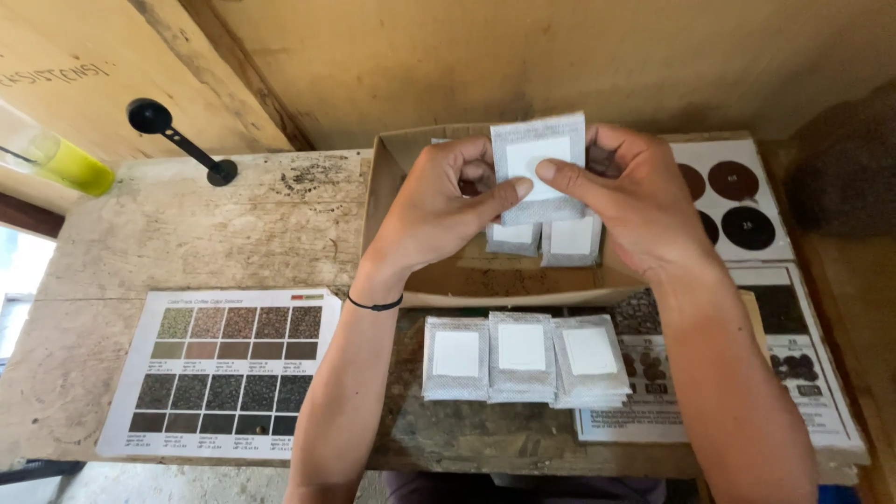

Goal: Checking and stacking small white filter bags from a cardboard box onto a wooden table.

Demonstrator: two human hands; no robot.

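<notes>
scoop [177, 140], black, lies at the upper left of the frame, with a colour chart sheet [224, 371] at lower left. left hand [448, 201] and right hand [627, 191] together pinch a grey sachet [539, 163] at upper centre, above a cardboard box [392, 196]. three more sachets [523, 355] sit side by side at lower centre. printed sheets [793, 280] lie at right.

Both hands, left hand [439, 201] and right hand [635, 196], pinch a flat silver foil sachet with a white square label [539, 159] upright above an open brown cardboard box [392, 215], three matching foil sachets [523, 359] lying just below the grip on the worn wooden table [233, 224]
</notes>
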